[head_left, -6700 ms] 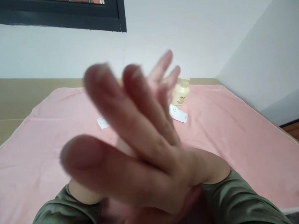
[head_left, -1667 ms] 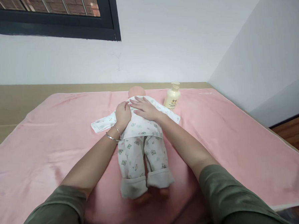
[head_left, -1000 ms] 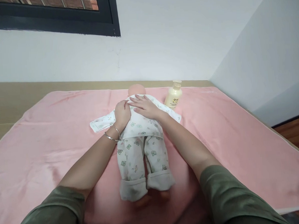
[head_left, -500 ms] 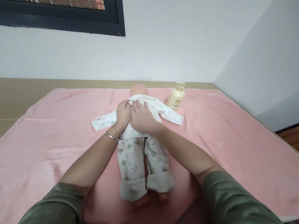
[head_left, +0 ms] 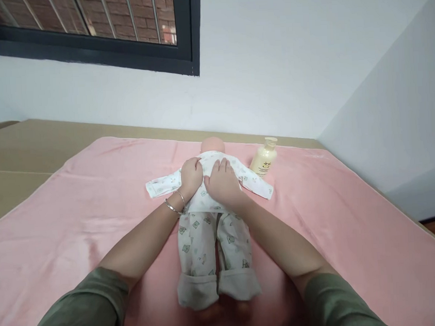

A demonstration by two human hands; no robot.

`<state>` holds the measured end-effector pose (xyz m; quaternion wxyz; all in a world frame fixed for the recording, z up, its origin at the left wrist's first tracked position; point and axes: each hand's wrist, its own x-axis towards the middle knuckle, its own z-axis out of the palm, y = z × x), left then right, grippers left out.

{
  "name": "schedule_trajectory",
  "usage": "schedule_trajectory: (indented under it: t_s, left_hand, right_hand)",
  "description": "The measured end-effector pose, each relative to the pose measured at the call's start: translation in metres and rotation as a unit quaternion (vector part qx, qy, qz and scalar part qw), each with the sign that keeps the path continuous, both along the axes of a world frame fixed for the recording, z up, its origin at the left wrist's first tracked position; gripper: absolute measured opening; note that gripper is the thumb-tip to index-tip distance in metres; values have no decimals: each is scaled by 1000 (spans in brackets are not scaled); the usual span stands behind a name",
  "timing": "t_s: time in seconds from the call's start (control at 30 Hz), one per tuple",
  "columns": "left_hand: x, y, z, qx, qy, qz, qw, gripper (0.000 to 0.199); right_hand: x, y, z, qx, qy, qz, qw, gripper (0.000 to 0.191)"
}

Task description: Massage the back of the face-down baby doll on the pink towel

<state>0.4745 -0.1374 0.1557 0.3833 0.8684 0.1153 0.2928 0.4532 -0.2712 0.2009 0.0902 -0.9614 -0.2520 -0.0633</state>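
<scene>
Underneath, clothed doll (head_left: 211, 206), left fingers (head_left: 194, 162) curled, grip unclear, right fingers (head_left: 223, 165) extended atop its torso

A bottle (head_left: 264, 159) stands on pink cloth (head_left: 337, 220) before a wall (head_left: 271, 77) with a window (head_left: 96, 18).

Before you, the doll (head_left: 198, 242) lies on the blanket (head_left: 344, 224), under your left hand (head_left: 192, 176) and right hand (head_left: 224, 183). The bottle (head_left: 263, 160) stands beyond, to the right.

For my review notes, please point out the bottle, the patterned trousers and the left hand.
Bottle (head_left: 263, 161): head view, middle of its body.
Patterned trousers (head_left: 234, 245): head view, the leg on the picture's right.
Left hand (head_left: 191, 176): head view, back of the hand.
</scene>
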Motion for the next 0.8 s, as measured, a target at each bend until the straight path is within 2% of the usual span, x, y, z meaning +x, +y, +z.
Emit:
schedule_trajectory:
  t_s: [0.1,0.23,0.33,0.4,0.47,0.6,0.67,0.73,0.8]
  left_hand:
    - [0,0,1,2,15,-6,1000,43]
    - [0,0,0,10,3,-1,1000,41]
    - [0,0,-1,9,-10,-3,1000,41]
    - [0,0,-1,5,-10,-5,1000,41]
    - [0,0,-1,0,-10,-7,1000,41]
    - [0,0,0,-5,-11,-5,1000,41]
    - [0,0,0,-5,-10,-3,1000,42]
    - [1,0,-1,-2,-9,-5,1000,43]
    - [1,0,-1,1,-7,-4,1000,43]
  right_hand:
    - [-2,2,-2,-9,-41,103,994,66]
    - [42,-13,-2,30,8,264,964,63]
    - [72,-29,-1,87,48,299,949,54]
    - [80,-35,-2,98,55,268,957,52]
    - [78,-35,-2,88,57,201,974,58]
    - [56,-22,0,76,65,5,995,71]
    - [38,-12,1,69,65,-58,994,74]
    - [17,-4,2,50,47,-65,995,76]
    - [-3,3,3,27,14,-35,999,76]
